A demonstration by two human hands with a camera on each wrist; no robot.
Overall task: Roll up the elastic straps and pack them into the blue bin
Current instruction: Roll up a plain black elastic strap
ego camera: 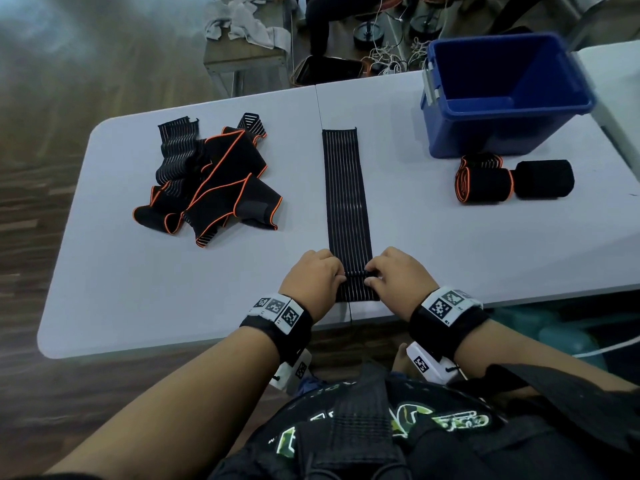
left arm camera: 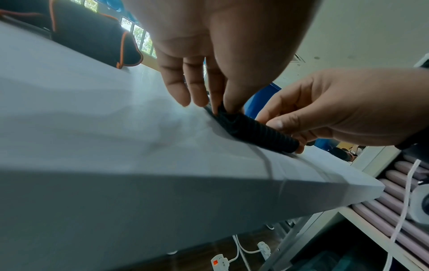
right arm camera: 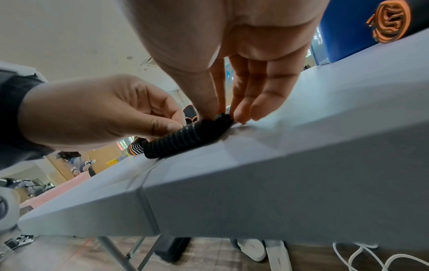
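Observation:
A long black ribbed elastic strap (ego camera: pixel 344 202) lies flat across the middle of the grey table (ego camera: pixel 138 289), running away from me. Its near end is turned into a small tight roll (left arm camera: pixel 257 132) (right arm camera: pixel 181 137) close to the table's front edge. My left hand (ego camera: pixel 341 277) (left arm camera: pixel 220 108) pinches the roll's left end between thumb and fingers. The roll's right end is pinched by my right hand (ego camera: pixel 370 277) (right arm camera: pixel 223 113). The blue bin (ego camera: pixel 450 133) stands at the far right, open and with nothing visible inside.
Two rolled straps lie in front of the bin, one with orange trim (ego camera: pixel 483 185) and one plain black (ego camera: pixel 543 178). A heap of loose orange-edged straps (ego camera: pixel 211 174) sits on the table's left. Cables and gear lie on the floor beyond the table.

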